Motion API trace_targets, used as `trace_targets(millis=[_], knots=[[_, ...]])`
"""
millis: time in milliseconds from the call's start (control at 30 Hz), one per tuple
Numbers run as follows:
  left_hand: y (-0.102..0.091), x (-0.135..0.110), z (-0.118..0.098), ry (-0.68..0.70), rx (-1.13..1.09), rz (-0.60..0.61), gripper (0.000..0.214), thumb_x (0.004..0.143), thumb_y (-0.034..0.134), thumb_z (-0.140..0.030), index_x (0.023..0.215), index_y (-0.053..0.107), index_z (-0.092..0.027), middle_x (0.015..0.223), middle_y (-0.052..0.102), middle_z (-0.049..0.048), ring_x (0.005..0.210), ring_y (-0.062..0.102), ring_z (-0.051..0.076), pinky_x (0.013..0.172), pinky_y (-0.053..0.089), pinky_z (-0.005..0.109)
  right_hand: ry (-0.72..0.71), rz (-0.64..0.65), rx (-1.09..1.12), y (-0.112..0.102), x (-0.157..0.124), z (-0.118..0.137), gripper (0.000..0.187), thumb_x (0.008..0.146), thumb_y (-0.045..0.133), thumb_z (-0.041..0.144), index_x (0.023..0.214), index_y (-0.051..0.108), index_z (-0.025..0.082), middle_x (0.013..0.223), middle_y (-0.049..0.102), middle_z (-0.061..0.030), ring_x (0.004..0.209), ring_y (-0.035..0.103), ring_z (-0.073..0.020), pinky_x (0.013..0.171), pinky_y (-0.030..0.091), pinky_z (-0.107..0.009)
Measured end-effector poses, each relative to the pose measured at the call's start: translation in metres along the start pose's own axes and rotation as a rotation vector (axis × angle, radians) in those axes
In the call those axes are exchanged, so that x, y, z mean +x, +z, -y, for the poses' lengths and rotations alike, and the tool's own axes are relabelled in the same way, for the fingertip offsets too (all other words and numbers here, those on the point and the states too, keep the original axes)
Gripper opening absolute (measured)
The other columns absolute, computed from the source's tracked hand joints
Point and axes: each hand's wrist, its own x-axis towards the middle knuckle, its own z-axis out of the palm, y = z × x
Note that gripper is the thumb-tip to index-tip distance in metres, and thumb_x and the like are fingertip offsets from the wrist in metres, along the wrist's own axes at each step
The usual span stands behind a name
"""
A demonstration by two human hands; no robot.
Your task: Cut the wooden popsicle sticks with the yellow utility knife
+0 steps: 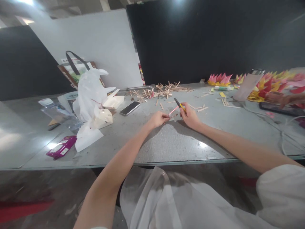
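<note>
Near the middle of the table, my left hand (159,119) pinches the near end of a thin pink-and-white stick (173,110) that slants up to the right. My right hand (190,117) is closed round a yellow and black utility knife (183,108), its dark end pointing up and left, just above the far end of the stick. Whether the knife touches the stick I cannot tell. Behind both hands lies a pile of thin wooden sticks (164,91). A few loose sticks (202,108) lie just beyond my right hand.
Left on the grey table (119,140) are a phone (130,108), a white plastic bag (91,92), a clear bottle (59,113) and a purple packet (62,147). Rightward stand a tumbler (249,86) and pink-yellow paper flowers (219,79). Another person's hand (292,99) is near a dark phone (281,108) and cables.
</note>
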Motion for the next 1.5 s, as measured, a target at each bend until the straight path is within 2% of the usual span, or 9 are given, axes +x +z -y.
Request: trace_targets(millis=[100,233,267,333,400,533,667,800,1500], knots=[[-0.002,-0.002,-0.005,0.023,0.027,0.051,0.018,0.089,0.072,-0.033,0.09,0.082,-0.018,0.065,0.07,0.0027,0.063,0.061,0.016,0.066,0.041,0.029,-0.011,0.011,-0.059,-0.005,0.003,0.002,0.044,0.106,0.038,0.047,0.134,0.057,0.02,0.079,0.073,-0.0064,0.071,0.068,-0.026,0.071,0.047,-0.035],[-0.003,-0.004,-0.009,0.058,0.031,0.113,0.016,0.084,0.077,-0.033,0.088,0.081,-0.019,0.079,0.077,0.0053,0.071,0.064,0.017,0.069,0.043,0.029,-0.14,0.003,-0.185,-0.025,0.01,0.006,0.042,0.105,0.042,0.042,0.13,0.068,0.02,0.107,0.078,-0.0132,0.087,0.071,-0.027,0.076,0.046,-0.034],[-0.003,-0.004,-0.009,0.068,0.044,0.12,0.015,0.084,0.077,-0.033,0.086,0.08,-0.019,0.08,0.077,0.0052,0.072,0.065,0.017,0.07,0.043,0.029,-0.147,-0.013,-0.215,-0.032,0.012,0.007,0.042,0.105,0.042,0.041,0.128,0.07,0.02,0.106,0.078,-0.013,0.085,0.07,-0.0263,0.075,0.044,-0.033],[-0.001,-0.003,-0.007,0.087,0.078,0.128,0.013,0.082,0.077,-0.033,0.083,0.079,-0.02,0.081,0.077,0.0048,0.074,0.064,0.017,0.071,0.042,0.029,-0.114,-0.021,-0.277,-0.047,0.015,0.008,0.042,0.104,0.042,0.041,0.122,0.073,0.018,0.088,0.076,-0.0099,0.071,0.065,-0.0236,0.069,0.04,-0.032],[0.0,-0.001,-0.005,0.099,0.106,0.127,0.013,0.081,0.077,-0.033,0.081,0.079,-0.02,0.08,0.076,0.0044,0.074,0.063,0.017,0.07,0.041,0.029,-0.134,0.022,-0.33,-0.061,0.016,0.01,0.042,0.104,0.044,0.044,0.115,0.075,0.018,0.078,0.072,-0.0071,0.064,0.059,-0.0206,0.065,0.036,-0.031],[0.0,0.001,-0.003,0.129,0.103,0.151,0.016,0.079,0.076,-0.036,0.079,0.079,-0.02,0.077,0.075,0.004,0.073,0.061,0.017,0.071,0.042,0.03,-0.292,0.278,-0.453,-0.079,0.019,0.01,0.048,0.103,0.048,0.059,0.094,0.078,0.023,0.067,0.066,-0.0037,0.059,0.051,-0.0175,0.063,0.03,-0.031],[-0.002,-0.001,-0.006,0.131,0.077,0.2,0.022,0.079,0.075,-0.04,0.081,0.08,-0.019,0.077,0.075,0.0042,0.073,0.062,0.017,0.071,0.041,0.03,-0.393,0.502,-0.496,-0.078,0.019,0.009,0.049,0.103,0.051,0.06,0.08,0.076,0.025,0.063,0.064,-0.0019,0.058,0.048,-0.016,0.062,0.028,-0.031],[-0.004,-0.004,-0.009,0.118,0.069,0.199,0.025,0.078,0.077,-0.043,0.081,0.081,-0.018,0.078,0.075,0.0052,0.074,0.063,0.018,0.069,0.041,0.03,-0.366,0.614,-0.563,-0.072,0.018,0.011,0.047,0.101,0.057,0.057,0.071,0.071,0.023,0.064,0.066,-0.0031,0.059,0.05,-0.0161,0.06,0.026,-0.031],[0.0,-0.001,-0.006,0.123,0.051,0.218,0.022,0.079,0.076,-0.039,0.082,0.08,-0.018,0.076,0.075,0.0054,0.071,0.062,0.016,0.068,0.042,0.029,-0.289,0.635,-0.603,-0.071,0.017,0.015,0.045,0.101,0.06,0.057,0.072,0.073,0.024,0.067,0.069,-0.0033,0.061,0.055,-0.0168,0.062,0.028,-0.032]])
